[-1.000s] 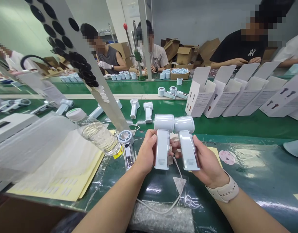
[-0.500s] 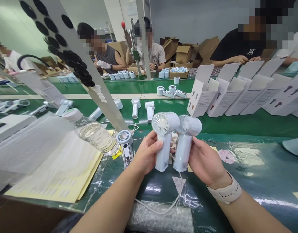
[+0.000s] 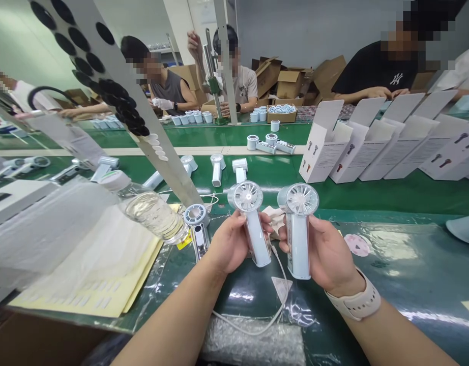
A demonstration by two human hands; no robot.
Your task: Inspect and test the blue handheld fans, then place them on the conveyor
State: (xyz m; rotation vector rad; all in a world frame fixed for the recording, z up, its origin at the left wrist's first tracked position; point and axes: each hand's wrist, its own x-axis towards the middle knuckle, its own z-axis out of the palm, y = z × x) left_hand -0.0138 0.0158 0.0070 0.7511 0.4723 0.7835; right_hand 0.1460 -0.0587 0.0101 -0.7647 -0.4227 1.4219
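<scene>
My left hand (image 3: 229,244) is wrapped round the handle of a white handheld fan (image 3: 252,218), its round grille turned toward me. My right hand (image 3: 328,251) grips a second white handheld fan (image 3: 298,223) the same way, held upright a little apart from the first. Both fans hover over the dark green work mat (image 3: 390,269). A white cable (image 3: 274,300) trails from between the fans down across the mat. A pale watch sits on my right wrist.
A clear water bottle (image 3: 146,206) lies tilted at left over yellow sheets (image 3: 105,284). Another fan (image 3: 198,226) lies flat beside my left hand. Several fans (image 3: 217,168) ride the green belt, and open white cartons (image 3: 326,147) line its right side. Other people work across the belt.
I have turned both fans from their backs round to their front grilles and moved them apart. Fans on the belt drifted slightly right.
</scene>
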